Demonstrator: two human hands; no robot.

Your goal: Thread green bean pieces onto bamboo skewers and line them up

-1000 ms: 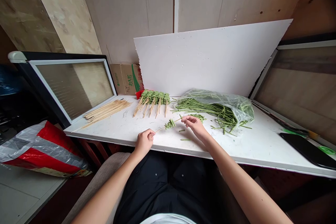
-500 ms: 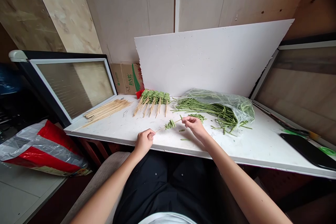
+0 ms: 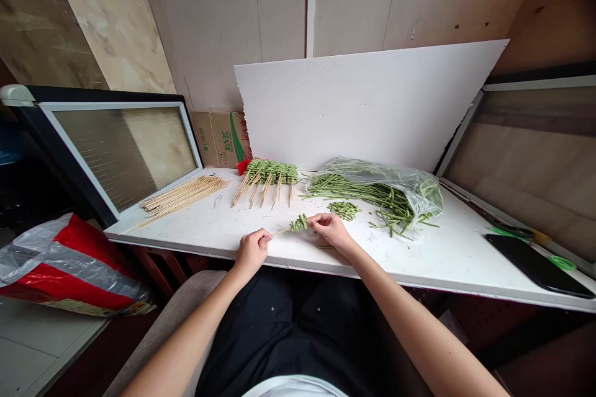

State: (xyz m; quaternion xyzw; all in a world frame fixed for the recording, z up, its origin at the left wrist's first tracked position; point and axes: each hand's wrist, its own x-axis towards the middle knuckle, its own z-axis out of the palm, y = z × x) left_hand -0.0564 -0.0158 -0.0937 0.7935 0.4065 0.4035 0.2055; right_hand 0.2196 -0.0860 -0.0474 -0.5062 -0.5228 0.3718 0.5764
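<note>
My left hand (image 3: 252, 247) is closed around the near end of a thin bamboo skewer (image 3: 280, 231) that carries several short green bean pieces (image 3: 298, 223). My right hand (image 3: 329, 227) pinches at the skewer's far end, right beside those pieces. Both hands hover over the front edge of a white table (image 3: 218, 229). A small heap of cut bean pieces (image 3: 343, 208) lies just beyond my right hand. One loose piece lies on the table under my right hand.
A clear plastic bag of long green beans (image 3: 382, 189) lies at right. Finished bean skewers (image 3: 267, 175) are stacked at the back, bare skewers (image 3: 184, 194) at left. A black phone (image 3: 535, 262) lies far right. A white board (image 3: 363, 99) leans behind.
My right hand has slid left along the skewer, close up against the bean pieces. The left hand stays put on the stick. The camera shifted slightly.
</note>
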